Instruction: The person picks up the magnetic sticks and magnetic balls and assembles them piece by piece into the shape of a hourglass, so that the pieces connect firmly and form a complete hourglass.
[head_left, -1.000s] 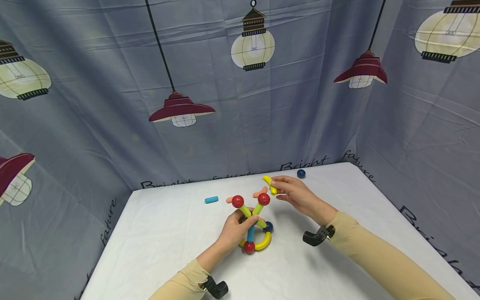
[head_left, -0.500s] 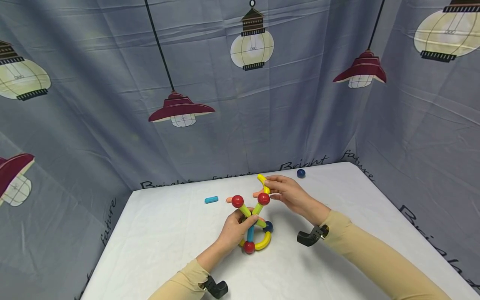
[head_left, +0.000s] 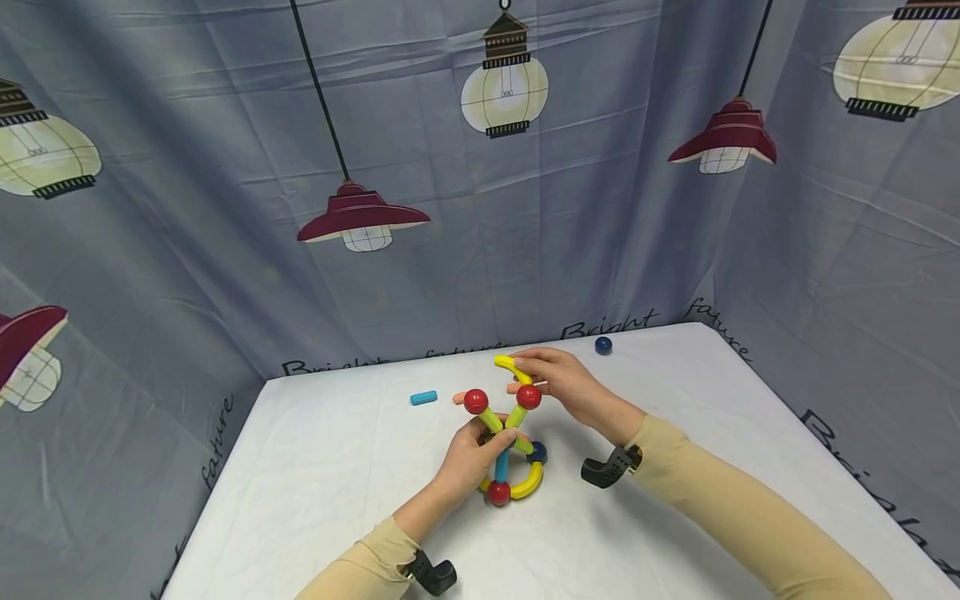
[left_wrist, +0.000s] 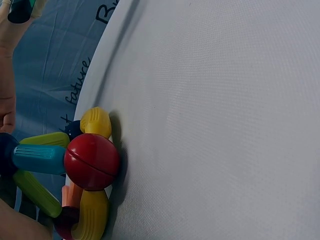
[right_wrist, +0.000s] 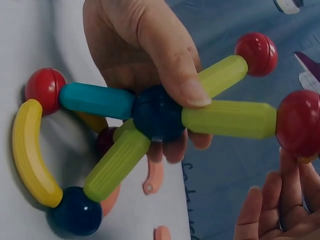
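My left hand (head_left: 468, 461) grips a magnetic ball-and-rod frame at its central dark blue ball (right_wrist: 157, 115), thumb in front. Two lime rods (right_wrist: 232, 119) reach up from that ball, each tipped with a red ball (head_left: 476, 402). A teal rod (right_wrist: 97, 100) and further lime rods run down to a ring of curved rods and balls on the table. My right hand (head_left: 576, 387) pinches a yellow curved rod (head_left: 506, 362), its lower end at the upper right red ball (head_left: 528, 397). In the right wrist view that ball hides most of the yellow rod.
Behind the frame on the white table (head_left: 322, 467) lie a blue rod (head_left: 423, 398) and orange pieces (head_left: 459, 398), partly covered. A loose dark blue ball (head_left: 603, 345) sits near the back edge. A grey curtain (head_left: 480, 275) hangs behind.
My right hand has moved left with the yellow curved rod, bringing its lower end to the upper right red ball and tilting the rod leftward. My left hand and the frame have stayed still.
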